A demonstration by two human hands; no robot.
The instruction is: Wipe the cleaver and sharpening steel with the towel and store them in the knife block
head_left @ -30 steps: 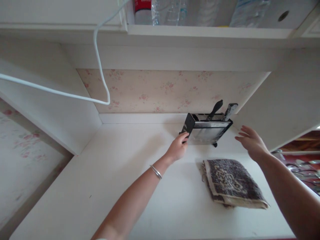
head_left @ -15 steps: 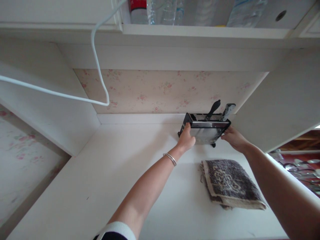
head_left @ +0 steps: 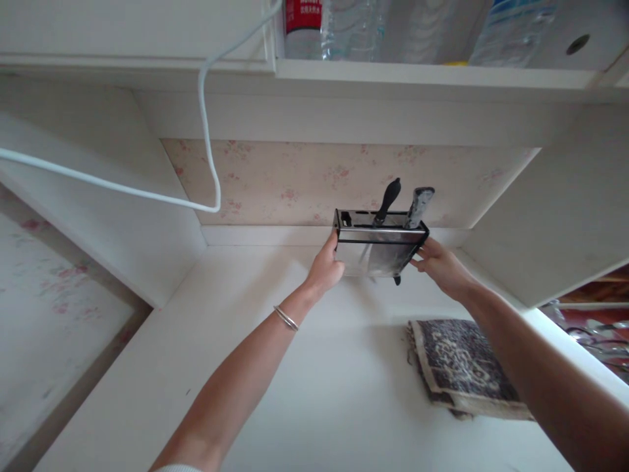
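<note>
Knife holder [head_left: 403,257] is at three o'clock from the middle of the view, over the back of the worktop [head_left: 314,393]. The left hand [head_left: 324,267] has its fingers clamped on the nine o'clock end. The right hand [head_left: 442,263] has its fingers clamped on the three o'clock end. A black handle [head_left: 390,195] pokes up. A folded towel [head_left: 459,360] lies at four o'clock.

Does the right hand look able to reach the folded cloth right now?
Probably not: the right hand is busy at one end of the knife holder, though nothing lies on the folded cloth.
</note>
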